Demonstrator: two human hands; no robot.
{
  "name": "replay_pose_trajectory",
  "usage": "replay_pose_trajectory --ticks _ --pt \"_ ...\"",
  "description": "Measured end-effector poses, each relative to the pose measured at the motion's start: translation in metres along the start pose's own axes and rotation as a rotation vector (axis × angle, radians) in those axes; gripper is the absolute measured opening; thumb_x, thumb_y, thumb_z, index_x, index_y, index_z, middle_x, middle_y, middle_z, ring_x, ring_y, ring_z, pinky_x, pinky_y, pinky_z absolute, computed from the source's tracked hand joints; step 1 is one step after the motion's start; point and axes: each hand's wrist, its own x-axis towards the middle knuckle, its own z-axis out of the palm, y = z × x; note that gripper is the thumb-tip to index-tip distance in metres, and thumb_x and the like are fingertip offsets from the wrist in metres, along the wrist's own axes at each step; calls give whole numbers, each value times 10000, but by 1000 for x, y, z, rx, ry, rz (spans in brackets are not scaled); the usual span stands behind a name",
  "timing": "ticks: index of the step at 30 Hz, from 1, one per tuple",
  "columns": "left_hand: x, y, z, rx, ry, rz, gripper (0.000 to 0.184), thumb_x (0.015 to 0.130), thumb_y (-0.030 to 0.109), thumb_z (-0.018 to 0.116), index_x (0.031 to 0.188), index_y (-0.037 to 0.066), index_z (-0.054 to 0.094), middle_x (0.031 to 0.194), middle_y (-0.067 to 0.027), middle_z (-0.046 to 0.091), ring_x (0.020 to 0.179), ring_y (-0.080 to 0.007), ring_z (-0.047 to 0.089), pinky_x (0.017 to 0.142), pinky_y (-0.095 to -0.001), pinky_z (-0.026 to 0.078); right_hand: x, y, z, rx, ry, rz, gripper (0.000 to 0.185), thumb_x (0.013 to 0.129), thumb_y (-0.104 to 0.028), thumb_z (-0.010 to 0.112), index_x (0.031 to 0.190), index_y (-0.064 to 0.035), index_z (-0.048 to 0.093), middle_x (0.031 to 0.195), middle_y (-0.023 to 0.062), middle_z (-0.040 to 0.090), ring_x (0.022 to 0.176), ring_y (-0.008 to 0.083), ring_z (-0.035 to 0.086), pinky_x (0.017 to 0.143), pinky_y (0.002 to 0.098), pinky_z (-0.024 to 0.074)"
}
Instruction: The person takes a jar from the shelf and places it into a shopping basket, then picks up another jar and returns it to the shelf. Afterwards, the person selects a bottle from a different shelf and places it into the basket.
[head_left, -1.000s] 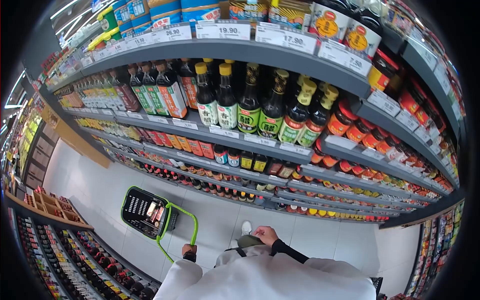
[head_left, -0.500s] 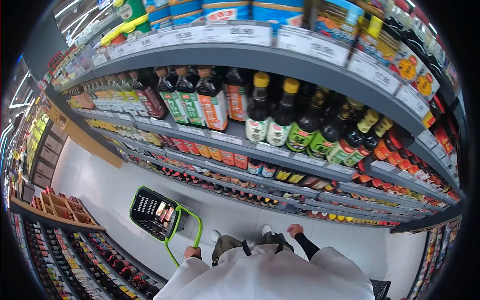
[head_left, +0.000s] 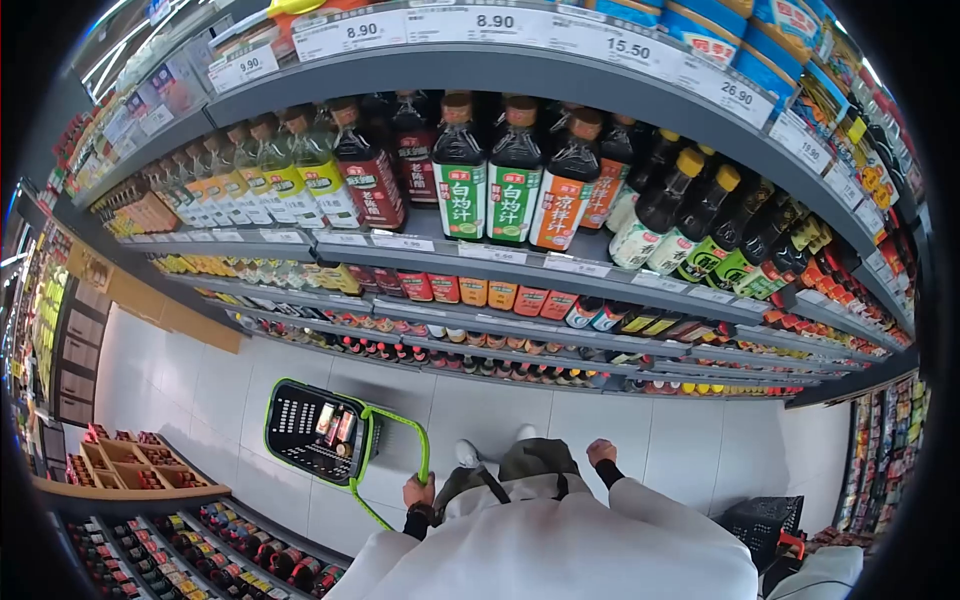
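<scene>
My left hand [head_left: 419,491] is closed round the end of the green handle [head_left: 424,440] of a black basket [head_left: 316,428] with a green rim. Several small packaged items [head_left: 335,424] lie inside the basket. At my right side, my right hand [head_left: 602,453] hangs in the air with its fingers curled in; no object shows in it. Beyond both hands stands a long shelf [head_left: 520,262] of sauce bottles, with green-labelled bottles [head_left: 515,190] and an orange-labelled bottle [head_left: 562,200] near its middle.
Lower left holds a bottle rack [head_left: 260,548] and a wooden compartment display [head_left: 125,464]. At lower right are another black basket [head_left: 765,520] and part of another person in light clothing [head_left: 825,575]. Grey tiled floor [head_left: 500,405] runs along the shelf.
The view has moved left along the shelf, so the bottles appear farther right. My right hand has swung from in front of my body out to the side. The other person has come into view.
</scene>
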Motion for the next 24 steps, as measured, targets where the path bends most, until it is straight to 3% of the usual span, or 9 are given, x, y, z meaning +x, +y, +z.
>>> replay_pose_trajectory --ticks 6,10,12,14,18,19,22,23,24 --pt "39 -21 -16 174 33 -196 342 772 401 628 816 72 707 808 -182 685 791 -367 671 704 -466 533 -6 -22 27 8 -14 -43 167 784 -235 590 904 -118 591 906 183 674 878 392 646 845 448 515" --pt "48 -32 -38 178 39 -259 334 748 374 609 858 75 708 859 -190 688 857 -371 662 786 -459 525 5 -32 44 47 -113 83 210 779 -234 607 900 -64 579 899 167 686 900 359 659 859 433 514" --pt "56 -36 -54 266 27 -263 343 722 355 620 880 63 705 872 -197 687 866 -370 661 801 -455 523 32 1 88 137 -261 122 268 753 -238 663 926 -51 579 854 131 682 840 300 675 788 404 538" --pt "65 -40 -65 228 84 -302 334 719 346 622 867 59 705 862 -201 686 851 -378 663 779 -458 528 45 33 130 253 -60 -275 97 824 -87 573 862 2 568 689 119 679 552 216 678 486 308 553" --pt "90 -59 -86 310 193 -294 288 746 339 630 805 68 704 783 -189 684 773 -375 672 718 -456 539 7 -49 53 544 -345 111 131 860 -34 504 952 56 525 780 159 678 642 257 702 503 349 577" --pt "89 -54 -101 381 254 -215 271 765 340 637 775 77 697 751 -175 681 725 -365 672 675 -452 540 8 -49 59 576 -345 120 187 897 -166 570 862 13 525 740 92 703 573 220 693 432 311 538" --pt "106 -80 -131 500 230 -47 277 773 351 640 759 78 688 727 -169 675 698 -359 668 647 -454 535 42 -7 118 369 -520 104 118 817 -294 708 852 -183 726 937 -19 648 864 152 650 694 318 574" --pt "107 -87 -139 508 236 -4 272 778 345 636 746 79 680 715 -171 671 675 -362 662 628 -461 530 57 10 142 213 -578 84 59 749 -371 759 807 -366 752 1032 -56 585 988 139 569 834 308 531" --pt "107 -100 -142 510 205 12 272 774 345 633 746 78 669 692 -170 663 658 -365 657 617 -470 525 51 5 138 5 -538 -193 121 777 -352 720 877 -290 691 1000 -4 612 904 189 596 762 330 536"
